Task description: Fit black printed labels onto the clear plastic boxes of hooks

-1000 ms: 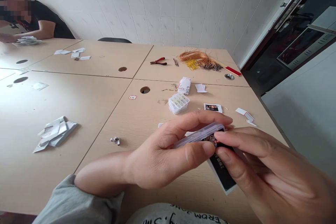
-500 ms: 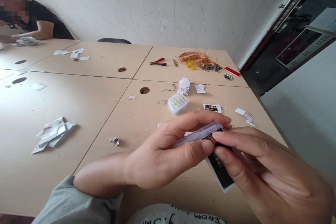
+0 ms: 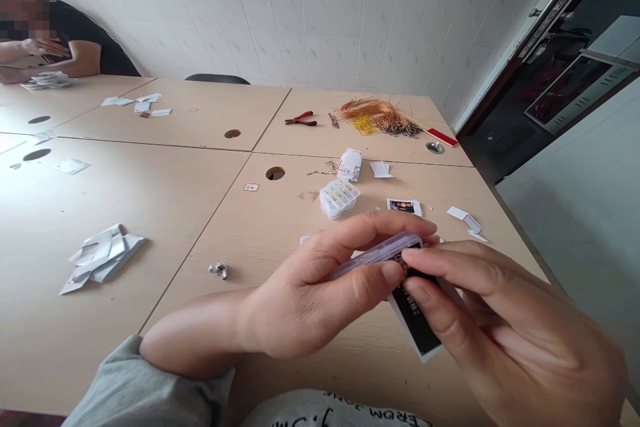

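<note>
Above the near table edge, my left hand (image 3: 320, 287) is closed around a flat clear plastic box (image 3: 377, 255), its thumb along the near side and fingers over the far side. My right hand (image 3: 505, 320) pinches a black printed label with a white border (image 3: 414, 317) between thumb and forefinger, against the end of the box. The label hangs down at a slant below the box. Whether it is stuck to the box I cannot tell. Beyond my hands stands a stack of clear compartment boxes (image 3: 339, 197), and another black label (image 3: 404, 206) lies to its right.
White cards (image 3: 349, 164) are piled behind the boxes. Red-handled pliers (image 3: 301, 119) and a bundle of copper-coloured wires (image 3: 370, 109) lie farther back. At left are white packets (image 3: 103, 253) and crumpled foil (image 3: 219, 271). Another person (image 3: 75, 47) sits at the far left.
My right hand and the label have shifted very slightly left, with both grips kept. The other person's hand has risen toward the face.
</note>
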A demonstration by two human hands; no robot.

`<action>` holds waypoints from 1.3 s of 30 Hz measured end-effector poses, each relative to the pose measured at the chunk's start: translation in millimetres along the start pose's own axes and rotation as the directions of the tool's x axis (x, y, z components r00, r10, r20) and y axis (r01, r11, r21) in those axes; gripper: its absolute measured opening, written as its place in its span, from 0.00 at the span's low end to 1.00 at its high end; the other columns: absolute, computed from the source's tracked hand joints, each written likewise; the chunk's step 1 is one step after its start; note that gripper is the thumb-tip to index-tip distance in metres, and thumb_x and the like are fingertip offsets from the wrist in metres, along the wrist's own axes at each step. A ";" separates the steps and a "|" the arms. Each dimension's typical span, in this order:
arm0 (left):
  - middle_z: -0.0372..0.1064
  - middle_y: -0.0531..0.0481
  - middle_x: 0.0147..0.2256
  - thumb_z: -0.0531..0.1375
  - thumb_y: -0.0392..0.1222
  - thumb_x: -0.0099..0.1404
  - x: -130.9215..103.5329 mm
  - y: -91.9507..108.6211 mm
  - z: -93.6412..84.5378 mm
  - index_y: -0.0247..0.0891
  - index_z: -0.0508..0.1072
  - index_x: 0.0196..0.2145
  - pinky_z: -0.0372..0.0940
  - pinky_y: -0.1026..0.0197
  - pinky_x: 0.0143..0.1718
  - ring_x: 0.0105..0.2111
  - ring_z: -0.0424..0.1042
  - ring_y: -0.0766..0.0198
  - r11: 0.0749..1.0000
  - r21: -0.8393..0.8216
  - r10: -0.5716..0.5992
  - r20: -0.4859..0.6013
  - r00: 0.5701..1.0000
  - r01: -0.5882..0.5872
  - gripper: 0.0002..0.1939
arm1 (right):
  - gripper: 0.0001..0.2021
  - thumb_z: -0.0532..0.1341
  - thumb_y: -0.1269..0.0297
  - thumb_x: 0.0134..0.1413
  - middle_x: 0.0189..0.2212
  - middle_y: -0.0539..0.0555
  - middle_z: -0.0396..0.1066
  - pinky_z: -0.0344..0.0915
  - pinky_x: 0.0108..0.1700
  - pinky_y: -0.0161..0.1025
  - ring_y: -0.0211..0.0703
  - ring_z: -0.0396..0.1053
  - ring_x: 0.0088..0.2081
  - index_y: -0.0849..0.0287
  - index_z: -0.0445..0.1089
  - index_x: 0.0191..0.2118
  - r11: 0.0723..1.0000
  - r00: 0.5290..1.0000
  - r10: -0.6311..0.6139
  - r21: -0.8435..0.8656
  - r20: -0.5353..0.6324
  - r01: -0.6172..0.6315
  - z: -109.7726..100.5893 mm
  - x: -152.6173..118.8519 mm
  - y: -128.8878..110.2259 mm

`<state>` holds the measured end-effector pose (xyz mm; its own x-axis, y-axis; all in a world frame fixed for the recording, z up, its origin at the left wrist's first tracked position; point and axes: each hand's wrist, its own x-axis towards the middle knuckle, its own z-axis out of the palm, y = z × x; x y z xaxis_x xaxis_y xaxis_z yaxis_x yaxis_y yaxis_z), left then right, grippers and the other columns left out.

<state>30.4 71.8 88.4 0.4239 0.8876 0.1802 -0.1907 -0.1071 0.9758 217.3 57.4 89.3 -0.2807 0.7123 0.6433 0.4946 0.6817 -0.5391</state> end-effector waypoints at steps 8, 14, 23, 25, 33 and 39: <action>0.76 0.51 0.50 0.61 0.42 0.72 -0.6 -3.8 -1.3 0.47 0.78 0.52 0.69 0.64 0.51 0.51 0.74 0.62 0.999 0.020 0.035 0.006 0.999 -0.035 0.13 | 0.11 0.64 0.75 0.59 0.37 0.46 0.82 0.77 0.44 0.25 0.34 0.80 0.37 0.54 0.75 0.44 1.000 0.998 0.001 0.021 -0.056 0.000 6.0 -1.2 1.1; 0.77 0.52 0.49 0.62 0.42 0.71 -0.5 -3.0 -0.5 0.50 0.79 0.51 0.69 0.63 0.52 0.50 0.74 0.61 1.000 -0.007 0.029 -0.025 0.999 -0.029 0.12 | 0.10 0.65 0.69 0.60 0.37 0.43 0.83 0.76 0.36 0.25 0.32 0.79 0.30 0.50 0.74 0.46 0.993 0.991 0.115 -0.012 -0.066 -0.116 2.2 -3.8 1.3; 0.76 0.54 0.51 0.60 0.42 0.73 2.8 -4.9 -4.5 0.50 0.80 0.49 0.67 0.64 0.54 0.53 0.73 0.61 0.994 -0.110 0.013 -0.068 0.998 -0.020 0.11 | 0.10 0.63 0.56 0.65 0.42 0.41 0.81 0.73 0.32 0.22 0.29 0.77 0.30 0.43 0.73 0.51 0.949 0.977 0.203 0.232 0.061 -0.212 -12.8 -3.6 9.1; 0.76 0.53 0.53 0.60 0.43 0.73 3.1 -3.6 -8.1 0.50 0.79 0.50 0.66 0.61 0.55 0.54 0.73 0.59 0.993 -0.117 0.028 -0.048 0.998 -0.034 0.11 | 0.12 0.63 0.56 0.66 0.44 0.42 0.80 0.74 0.32 0.22 0.29 0.76 0.30 0.43 0.72 0.53 0.947 0.983 0.168 0.266 0.076 -0.182 -15.4 -4.6 11.5; 0.79 0.55 0.48 0.59 0.43 0.73 0.0 -8.0 -6.8 0.49 0.78 0.52 0.69 0.67 0.47 0.44 0.77 0.66 0.938 -0.346 -0.006 0.007 1.000 0.008 0.12 | 0.14 0.64 0.68 0.63 0.44 0.48 0.78 0.72 0.32 0.25 0.31 0.74 0.32 0.52 0.70 0.53 0.985 0.999 -0.026 0.168 -0.045 0.033 -2.8 -6.0 9.2; 0.78 0.56 0.51 0.60 0.41 0.73 -2.8 -9.1 -6.2 0.50 0.78 0.52 0.69 0.66 0.51 0.50 0.76 0.66 0.923 -0.384 -0.009 0.066 0.998 0.034 0.13 | 0.15 0.62 0.78 0.58 0.41 0.46 0.77 0.70 0.44 0.19 0.28 0.75 0.43 0.56 0.71 0.48 0.986 0.990 -0.093 0.125 -0.103 0.106 0.7 -5.3 8.2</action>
<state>25.4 73.1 78.2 0.4830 0.8572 0.1790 -0.5019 0.1035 0.8587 222.3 59.3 81.2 -0.2388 0.6247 0.7434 0.3550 0.7687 -0.5320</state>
